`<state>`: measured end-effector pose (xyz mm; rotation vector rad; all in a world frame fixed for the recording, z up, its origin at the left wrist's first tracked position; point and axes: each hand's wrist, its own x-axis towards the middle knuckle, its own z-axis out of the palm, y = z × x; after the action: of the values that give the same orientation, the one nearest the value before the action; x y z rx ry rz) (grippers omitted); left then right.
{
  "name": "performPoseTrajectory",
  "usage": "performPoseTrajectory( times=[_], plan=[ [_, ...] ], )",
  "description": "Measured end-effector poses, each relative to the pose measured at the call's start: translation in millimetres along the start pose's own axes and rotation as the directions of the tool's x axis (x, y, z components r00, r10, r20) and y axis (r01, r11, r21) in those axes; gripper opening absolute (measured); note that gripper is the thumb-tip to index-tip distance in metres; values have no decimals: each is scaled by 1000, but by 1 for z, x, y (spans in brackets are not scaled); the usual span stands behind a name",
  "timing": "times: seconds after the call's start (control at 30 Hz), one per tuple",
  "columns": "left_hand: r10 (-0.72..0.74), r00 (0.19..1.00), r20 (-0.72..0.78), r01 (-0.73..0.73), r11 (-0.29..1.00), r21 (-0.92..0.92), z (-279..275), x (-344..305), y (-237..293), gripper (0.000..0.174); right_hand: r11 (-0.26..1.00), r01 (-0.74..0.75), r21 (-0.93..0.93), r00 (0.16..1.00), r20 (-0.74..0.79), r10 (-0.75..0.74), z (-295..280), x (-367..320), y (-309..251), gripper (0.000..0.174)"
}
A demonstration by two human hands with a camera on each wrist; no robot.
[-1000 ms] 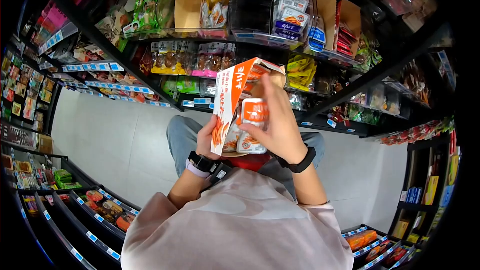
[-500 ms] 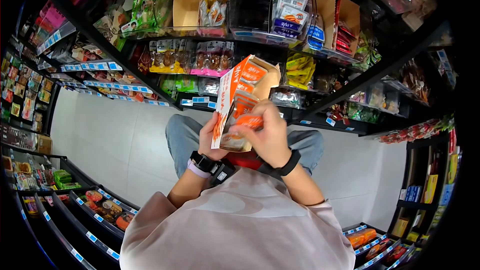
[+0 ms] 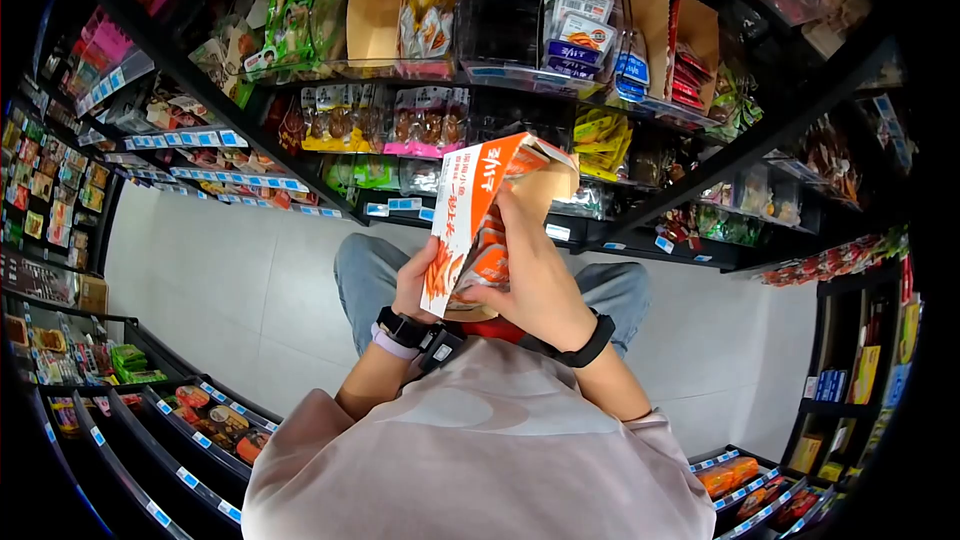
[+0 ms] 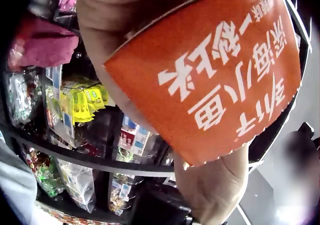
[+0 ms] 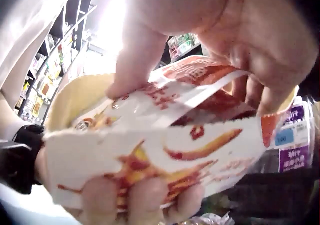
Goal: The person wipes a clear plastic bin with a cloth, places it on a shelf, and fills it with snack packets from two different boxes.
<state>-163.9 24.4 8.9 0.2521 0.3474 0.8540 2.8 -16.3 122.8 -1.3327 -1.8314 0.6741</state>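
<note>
An open orange-and-white box [image 3: 468, 210] with orange packets [image 3: 490, 265] inside is tilted in front of the body. The left hand [image 3: 415, 285] grips its left side from outside; in the right wrist view several left fingers [image 5: 145, 197] curl round the box [image 5: 150, 165]. Reaching into the opening, the right hand [image 3: 543, 275] spans a white-and-orange packet [image 5: 155, 99], thumb on one end and bent fingers at the other. In the left wrist view the box [image 4: 215, 79] partly covers the left hand [image 4: 212, 185]. The right fingertips are partly hidden in the box.
Ahead, shelves hold cardboard display boxes [image 3: 375, 5], purple-labelled packs [image 3: 575, 55] and yellow packets [image 3: 602, 140]. Further racks stand at both sides and lower left. Grey floor [image 3: 220, 270] shows round the bent knees [image 3: 365, 280].
The right hand first lowers and pinches a packet, then spreads wider over the packets inside the box. The box has tilted back and forth in the left hand's grip.
</note>
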Motion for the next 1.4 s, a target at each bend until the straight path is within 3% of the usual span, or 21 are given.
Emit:
performPoseTrajectory(
  times=[0.13, 0.23, 0.3, 0.53, 0.6, 0.7, 0.83, 0.9, 1.03, 1.13, 1.3, 1.4],
  plan=[
    [-56, 997, 60, 54, 998, 44, -5, -1, 2, 47, 995, -11, -99, 998, 53, 16, -2, 7, 6, 94],
    [-70, 997, 46, 68, 997, 40, -6, -2, 4, 48, 971, 87, -225, 996, -11, -92, -1, 9, 8, 99],
    [-95, 994, 45, 96, 995, -6, -7, -5, 4, 48, 960, 116, -253, 991, 98, -94, -5, 10, 12, 100],
    [-93, 990, 107, 101, 992, -70, -12, -4, 5, 48, 964, 156, -217, 977, 175, -119, -8, 19, 16, 98],
    [-74, 997, 37, 74, 997, -12, -12, -5, 8, 47, 989, 124, -77, 984, 136, -113, -4, 17, 16, 95],
    [-75, 994, 75, 79, 995, -64, -3, -5, 9, 46, 987, 78, -142, 983, 177, -53, -1, 13, 11, 92],
    [-46, 996, 72, 50, 997, -57, -8, -5, 9, 46, 987, 80, -136, 987, 153, -59, 6, 9, 8, 88],
    [-30, 999, 16, 30, 1000, 2, -4, -5, 10, 46, 983, 82, -164, 996, 46, -75, 10, 6, 7, 84],
    [-16, 999, 46, 16, 1000, -16, 1, 1, 13, 47, 974, 68, -218, 996, -44, -79, 8, 7, 1, 81],
    [-23, 999, 28, 22, 1000, 10, 0, 0, 11, 48, 943, 98, -318, 967, -194, -165, 0, 12, 1, 77],
    [28, 1000, 9, -27, 998, -57, -4, 1, 2, 48, 940, 106, -325, 966, -189, -174, -8, 11, 8, 81],
    [55, 998, -2, -55, 997, -52, 20, -2, 2, 48, 914, 240, -328, 964, -32, -265, -13, 4, 5, 80]
  ],
)
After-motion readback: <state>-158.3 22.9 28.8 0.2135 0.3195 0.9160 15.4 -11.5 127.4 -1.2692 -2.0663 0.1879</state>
